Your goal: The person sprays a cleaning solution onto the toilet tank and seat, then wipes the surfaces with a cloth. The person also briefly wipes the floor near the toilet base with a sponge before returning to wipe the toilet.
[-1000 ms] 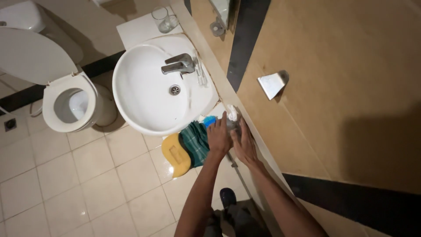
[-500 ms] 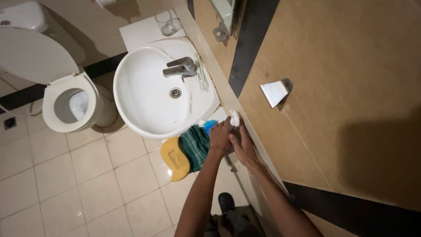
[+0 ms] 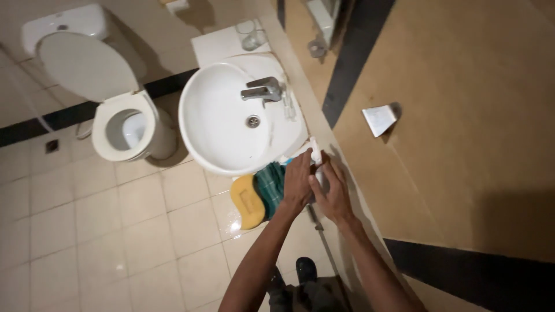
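Much of the small white bottle [image 3: 315, 155] is hidden: only its upper part and nozzle stick out beyond the fingers, and what lies below is covered by both hands, so its full shape cannot be made out. The left hand [image 3: 297, 184] is curled partly closed over the bottle's near left side; the right hand [image 3: 332, 192] is cupped against it from the right, fingers bent around the lower part. Which hand carries the weight cannot be told. The bottle sits between the two hands, just beyond the near right rim of the white sink [image 3: 222, 124], close to the tan wall [image 3: 451, 138]. Under the left hand, a green cloth [image 3: 269, 185] is half covered by the wrist, and a yellow sponge [image 3: 248, 200] lies just left of it. Further left stands a toilet [image 3: 121, 130] with its lid up.
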